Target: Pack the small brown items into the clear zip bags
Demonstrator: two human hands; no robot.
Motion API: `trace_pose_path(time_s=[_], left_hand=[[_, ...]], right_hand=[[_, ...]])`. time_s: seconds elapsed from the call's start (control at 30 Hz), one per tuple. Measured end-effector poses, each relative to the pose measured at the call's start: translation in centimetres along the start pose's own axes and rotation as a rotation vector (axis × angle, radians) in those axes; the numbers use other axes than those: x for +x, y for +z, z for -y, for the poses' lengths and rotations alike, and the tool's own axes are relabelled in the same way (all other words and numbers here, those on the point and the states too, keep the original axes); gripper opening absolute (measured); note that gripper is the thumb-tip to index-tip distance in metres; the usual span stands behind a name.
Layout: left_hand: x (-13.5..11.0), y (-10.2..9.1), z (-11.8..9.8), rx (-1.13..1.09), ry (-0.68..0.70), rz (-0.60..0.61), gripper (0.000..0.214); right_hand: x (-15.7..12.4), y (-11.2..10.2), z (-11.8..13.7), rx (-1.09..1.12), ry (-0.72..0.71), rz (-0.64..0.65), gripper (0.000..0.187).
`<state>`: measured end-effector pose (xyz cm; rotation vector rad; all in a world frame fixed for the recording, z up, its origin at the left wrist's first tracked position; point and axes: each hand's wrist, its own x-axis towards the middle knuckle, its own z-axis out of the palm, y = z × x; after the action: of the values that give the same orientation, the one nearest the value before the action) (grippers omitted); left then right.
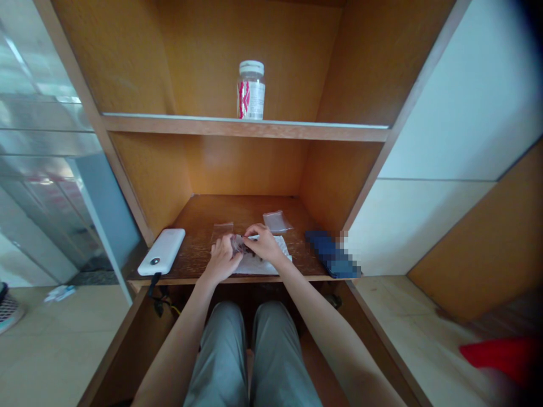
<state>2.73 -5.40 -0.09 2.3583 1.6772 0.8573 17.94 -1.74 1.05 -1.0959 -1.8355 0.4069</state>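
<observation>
L hand (223,260) grip is curled, fingertips pressed onto a small clear bag (238,244) w/ dark contents, over the L part of the white paper (265,268). R hand (263,246) is over the paper too, fingertips at the bag; can't tell if that grip is pinched or what's in it, too small. Few dark bits (253,256) on the paper nr its fingers. Paper lies at front edge of brown worktop (199,210). Another clear bag (223,228) just behind-L of paper, clear packet (275,220) behind it. White device (163,251) w/ blk cable (153,284) well L of paper; dk blue item (324,249), part pixelated, to its R. Above/behind paper: shelf (305,129) w/ white-capped bottle (251,96) upright. Tiled floor (392,299) way R of paper, red item (500,351) there.
</observation>
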Motion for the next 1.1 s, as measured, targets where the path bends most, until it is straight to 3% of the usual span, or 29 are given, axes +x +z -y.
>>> trace_pose_path(time_s=[0.17, 0.33, 0.5, 0.67, 0.83, 1.1], left_hand=[[0.0, 0.0, 0.0, 0.003, -0.005, -0.001, 0.039], [0.1, 0.2, 0.2, -0.003, 0.003, -0.011, 0.041], [0.0, 0.2, 0.3, -0.01, 0.005, -0.027, 0.042], [-0.1, 0.2, 0.3, -0.023, 0.013, -0.03, 0.041], [-0.1, 0.1, 0.2, -0.037, 0.008, -0.028, 0.038], [-0.1, -0.1, 0.0, -0.04, -0.005, -0.022, 0.038]], right_hand=[[0.0, 0.5, 0.2, 0.045, -0.096, 0.069, 0.006], [0.2, -0.2, -0.3, 0.094, -0.061, 0.01, 0.011], [-0.2, -1.5, -0.4, -0.114, -0.046, -0.004, 0.009], [-0.9, -2.1, -0.7, -0.278, -0.051, 0.111, 0.009], [-1.4, -2.4, -0.7, -0.337, -0.034, 0.231, 0.011], [-1.6, -2.1, -0.7, -0.367, 0.003, 0.239, 0.009]])
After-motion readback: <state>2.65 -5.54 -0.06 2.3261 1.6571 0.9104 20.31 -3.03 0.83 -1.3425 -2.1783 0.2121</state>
